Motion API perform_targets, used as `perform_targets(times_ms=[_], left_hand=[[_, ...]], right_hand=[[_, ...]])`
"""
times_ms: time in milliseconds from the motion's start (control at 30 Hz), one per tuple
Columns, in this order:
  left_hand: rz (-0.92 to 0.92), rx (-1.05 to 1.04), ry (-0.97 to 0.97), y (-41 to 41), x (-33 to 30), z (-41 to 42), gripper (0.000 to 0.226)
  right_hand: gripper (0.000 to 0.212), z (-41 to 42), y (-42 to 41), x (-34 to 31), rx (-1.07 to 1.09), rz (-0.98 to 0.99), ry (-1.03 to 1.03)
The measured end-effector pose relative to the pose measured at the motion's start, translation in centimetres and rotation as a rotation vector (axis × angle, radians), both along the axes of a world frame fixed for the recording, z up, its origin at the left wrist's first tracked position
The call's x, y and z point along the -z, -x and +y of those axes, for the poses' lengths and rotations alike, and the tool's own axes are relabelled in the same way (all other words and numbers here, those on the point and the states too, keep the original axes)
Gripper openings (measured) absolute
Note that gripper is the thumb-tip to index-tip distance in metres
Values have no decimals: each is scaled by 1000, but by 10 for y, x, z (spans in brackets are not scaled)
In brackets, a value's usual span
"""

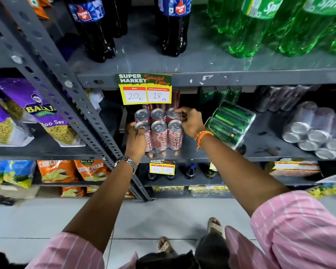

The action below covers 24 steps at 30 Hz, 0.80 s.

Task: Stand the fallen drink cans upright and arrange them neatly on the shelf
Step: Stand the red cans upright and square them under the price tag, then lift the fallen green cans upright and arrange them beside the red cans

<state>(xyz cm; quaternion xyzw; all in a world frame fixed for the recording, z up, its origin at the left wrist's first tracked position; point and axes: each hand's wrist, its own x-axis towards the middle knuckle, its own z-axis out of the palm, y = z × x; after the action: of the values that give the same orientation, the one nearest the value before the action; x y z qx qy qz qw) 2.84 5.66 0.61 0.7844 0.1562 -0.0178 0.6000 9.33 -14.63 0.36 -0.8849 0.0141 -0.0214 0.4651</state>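
Observation:
A shrink-wrapped pack of red cola cans (160, 133) stands upright at the left end of the middle shelf (202, 154). My left hand (136, 139) grips the pack's front-left can from the side. Over the pack's back-right corner, my right hand (190, 121) holds it with fingers on a can top. A wrapped pack of green cans (229, 123) lies tilted on its side just right of my right hand. Further right a pack of silver cans (316, 133) lies on its side, can ends facing me.
A yellow price tag (145, 90) hangs from the upper shelf edge over the red cans. Upright green and dark cans (219, 94) stand at the shelf's back. Cola and green soda bottles (250, 26) fill the shelf above. A slotted steel upright (81, 105) borders the left.

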Motion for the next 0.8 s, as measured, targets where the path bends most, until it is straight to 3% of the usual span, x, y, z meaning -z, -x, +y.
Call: perform_targets(times_ms=[233, 367, 467, 567, 700, 800], left_hand=[[-55, -27, -70, 11, -2, -1, 39], [-246, -109, -144, 28, -15, -15, 45], [-427, -123, -90, 43, -28, -47, 44], [-493, -55, -45, 49, -35, -88, 42], [-387, 132, -85, 42, -32, -140, 48], [-97, 150, -44, 31, -17, -184, 43]], right_hand=[[60, -10, 3, -6, -38, -13, -11], [64, -44, 7, -10, 151, -98, -24], [54, -83, 9, -20, 264, -172, -8], [43, -123, 4, -29, 370, -178, 31], [28, -172, -6, -33, 357, -50, 93], [26, -201, -19, -29, 270, 23, 300]])
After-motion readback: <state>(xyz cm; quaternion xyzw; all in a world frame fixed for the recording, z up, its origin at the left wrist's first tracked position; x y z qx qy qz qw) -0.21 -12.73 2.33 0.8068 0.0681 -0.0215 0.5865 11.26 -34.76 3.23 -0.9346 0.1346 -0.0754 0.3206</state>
